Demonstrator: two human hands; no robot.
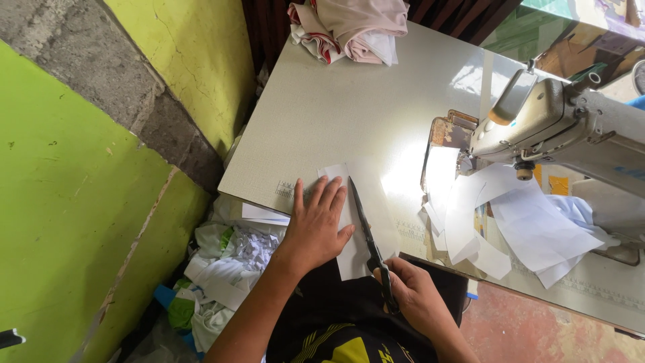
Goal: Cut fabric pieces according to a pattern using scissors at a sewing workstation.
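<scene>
Head view looks straight down on a pale sewing table (336,107) set against a lime-green wall (74,202) with a bare grey band running across it. 1 strip of white fabric (366,202) lies at the near edge of the table, its lower end hanging over toward the person's lap. The left hand (316,225) lies flat and open on the strip's left side, fingers spread and pointing away from the body, pressing the cloth to the tabletop. The right hand (413,296) is closed around the handles of black scissors (368,232), low at the table's edge. The blades point up and away along the strip, just beside the left hand's fingers; whether they are parted or shut cannot be told.

To the right stands a cream industrial sewing machine (551,121), its head above a loose heap of white cut pieces (517,228) that spreads over the table beneath the needle area. At the far end of the table sits a bundle of pink and white cloth (349,27). Below the table's left edge, between it and the wall, lies a pile of white and green scraps (222,269) on the floor.
</scene>
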